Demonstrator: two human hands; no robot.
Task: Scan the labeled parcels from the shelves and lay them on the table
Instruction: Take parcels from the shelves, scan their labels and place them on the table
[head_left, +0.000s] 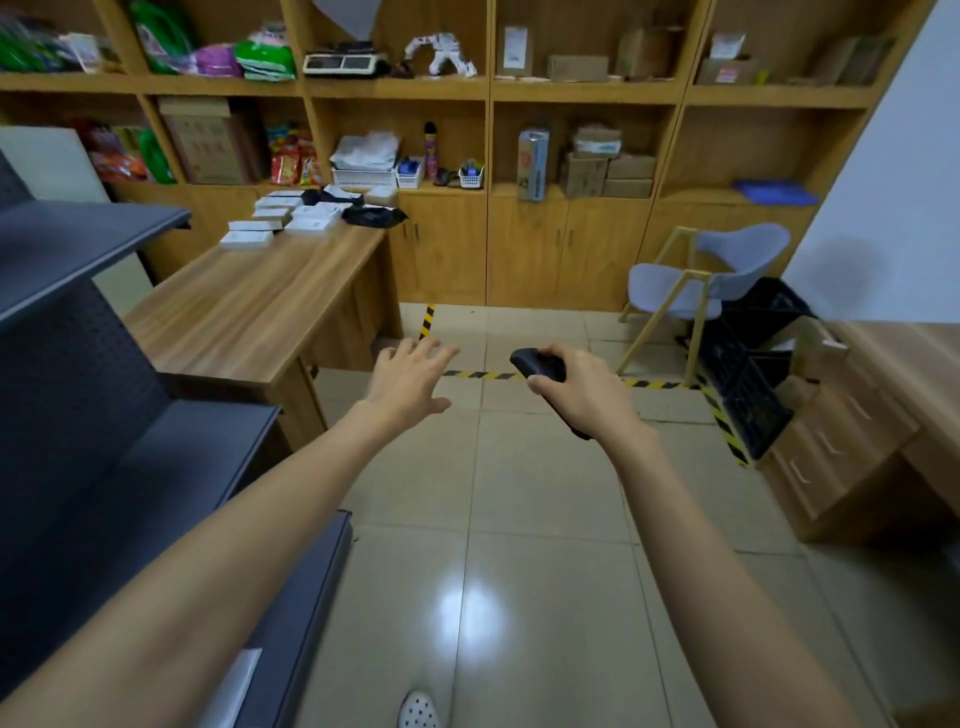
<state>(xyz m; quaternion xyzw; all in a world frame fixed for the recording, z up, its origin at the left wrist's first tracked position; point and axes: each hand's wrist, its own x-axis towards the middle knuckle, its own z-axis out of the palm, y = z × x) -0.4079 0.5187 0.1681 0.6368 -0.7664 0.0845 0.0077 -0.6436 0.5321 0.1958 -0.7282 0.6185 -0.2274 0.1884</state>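
Both forearms reach forward: left hand (410, 376) spread and holding nothing, right hand (582, 387) gripping a black scanner (535, 364).

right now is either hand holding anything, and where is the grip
The right hand holds a black scanner, grip round its handle, head poking out. The left hand is spread, holding nothing.

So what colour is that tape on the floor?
The floor tape has yellow and black diagonal stripes, shown in the head view.
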